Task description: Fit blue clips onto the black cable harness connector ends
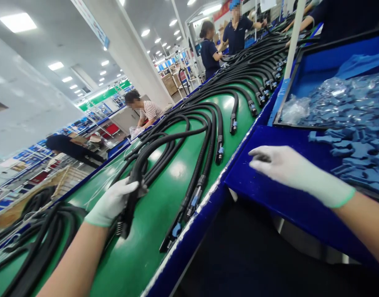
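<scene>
My left hand (113, 202), in a white glove, is closed around a thick black hose (152, 144) near its end, above the green work surface (164, 198). A black end fitting with a metal spring (120, 227) sticks out below the fingers. My right hand (276, 163), gloved too, hovers over a blue ledge (254, 140). Its fingers are bent with a gap at the tips, and I see nothing between them. Nearest to it lie loose blue plastic pieces (356, 152).
Several black hoses with blue-clipped ends (194, 200) lie along the surface. A black-rimmed bin (288, 93) of blue pieces and clear plastic bags stands at right, beside a white post (294, 41). More hoses (43, 235) are heaped at left. Co-workers (209, 51) stand further along.
</scene>
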A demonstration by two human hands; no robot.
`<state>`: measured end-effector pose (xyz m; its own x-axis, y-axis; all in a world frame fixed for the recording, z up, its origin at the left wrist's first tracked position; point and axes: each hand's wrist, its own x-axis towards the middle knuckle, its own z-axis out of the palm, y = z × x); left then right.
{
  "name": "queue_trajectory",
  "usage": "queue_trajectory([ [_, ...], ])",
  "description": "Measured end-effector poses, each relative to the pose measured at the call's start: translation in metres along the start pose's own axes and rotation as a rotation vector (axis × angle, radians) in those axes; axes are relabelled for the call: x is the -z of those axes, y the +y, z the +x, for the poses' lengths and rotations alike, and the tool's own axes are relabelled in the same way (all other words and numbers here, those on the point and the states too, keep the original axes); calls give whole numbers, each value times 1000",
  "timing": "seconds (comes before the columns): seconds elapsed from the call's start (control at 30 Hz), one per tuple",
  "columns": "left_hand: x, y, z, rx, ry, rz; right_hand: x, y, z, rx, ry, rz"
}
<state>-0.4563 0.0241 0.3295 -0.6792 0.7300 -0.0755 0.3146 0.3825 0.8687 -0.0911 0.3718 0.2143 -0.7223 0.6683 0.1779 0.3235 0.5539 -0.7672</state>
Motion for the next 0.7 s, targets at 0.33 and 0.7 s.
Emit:
queue_trajectory([
  [0.33, -246, 62, -5, -150, -339, -582, -95, -69, -86, -17, -302, 1249],
  [0.7, -284, 64, -12, -1519, -540, 583, 9, -27, -160, -264, -383, 996],
])
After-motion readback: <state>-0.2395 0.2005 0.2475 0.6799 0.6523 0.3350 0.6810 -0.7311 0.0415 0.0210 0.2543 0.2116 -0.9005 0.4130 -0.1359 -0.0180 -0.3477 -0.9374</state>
